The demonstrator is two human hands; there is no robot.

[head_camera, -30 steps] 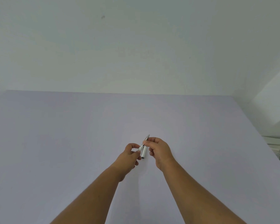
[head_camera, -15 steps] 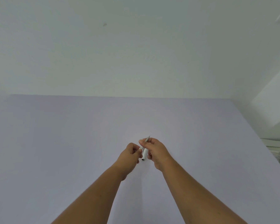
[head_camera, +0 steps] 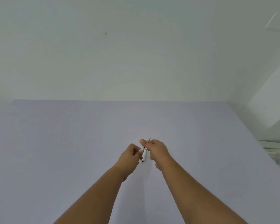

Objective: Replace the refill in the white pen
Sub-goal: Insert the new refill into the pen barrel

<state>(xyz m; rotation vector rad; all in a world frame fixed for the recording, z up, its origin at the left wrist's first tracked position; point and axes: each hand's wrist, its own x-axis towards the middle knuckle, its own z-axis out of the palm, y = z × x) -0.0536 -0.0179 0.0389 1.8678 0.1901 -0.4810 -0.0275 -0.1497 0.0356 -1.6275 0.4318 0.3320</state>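
Both hands were pinched on the pen (head_camera: pixel 144 155): right hand (head_camera: pixel 157 150) closed around the tip end, left hand (head_camera: pixel 131 156) fingertips closed on the upper barrel. Pen was held in the air over the middle of the tabletop (head_camera: pixel 55 143), slightly toward the right edge. Risk: small parts or a spring could've dropped and rolled off if the twist released suddenly. Pen looked short, white, metal point poking past the right fingers, dark hole at the near end.
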